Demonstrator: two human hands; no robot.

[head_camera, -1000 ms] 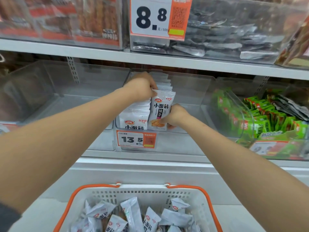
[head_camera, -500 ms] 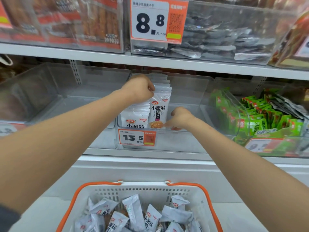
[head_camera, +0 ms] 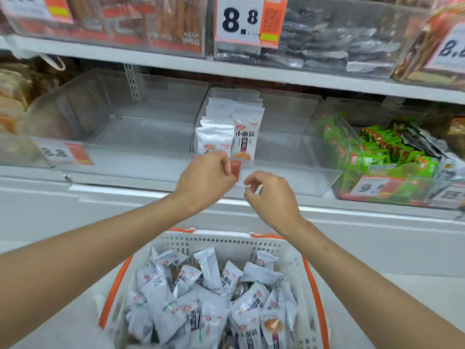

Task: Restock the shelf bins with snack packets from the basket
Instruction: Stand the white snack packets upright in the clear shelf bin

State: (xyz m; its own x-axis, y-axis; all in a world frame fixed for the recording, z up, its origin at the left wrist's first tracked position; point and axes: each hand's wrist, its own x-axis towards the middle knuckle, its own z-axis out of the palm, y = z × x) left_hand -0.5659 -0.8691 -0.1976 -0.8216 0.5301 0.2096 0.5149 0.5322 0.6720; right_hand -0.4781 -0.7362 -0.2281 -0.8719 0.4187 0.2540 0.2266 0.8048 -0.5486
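Left hand [head_camera: 206, 180] and right hand [head_camera: 270, 197] are empty, fingers loosely curled, before the clear plastic shelf bin [head_camera: 284, 127]. White foil snack packets [head_camera: 208, 270] sit straight below in the orange-rimmed white basket [head_camera: 226, 244]; right hand looks nearer.

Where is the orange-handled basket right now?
The basket sits at the bottom centre of the head view, below the left hand and right hand, heaped with white snack packets.

An 8.8 tag [head_camera: 247, 20] is hanging up top in the middle, with silver packets [head_camera: 327, 46] lying behind it and red-brown packets [head_camera: 151, 23] sitting to its left. Green packets [head_camera: 377, 149] are standing in rows at the lower right, behind a blurred tag [head_camera: 375, 188]. Another 8.8 tag [head_camera: 63, 154] is showing at the lower left.
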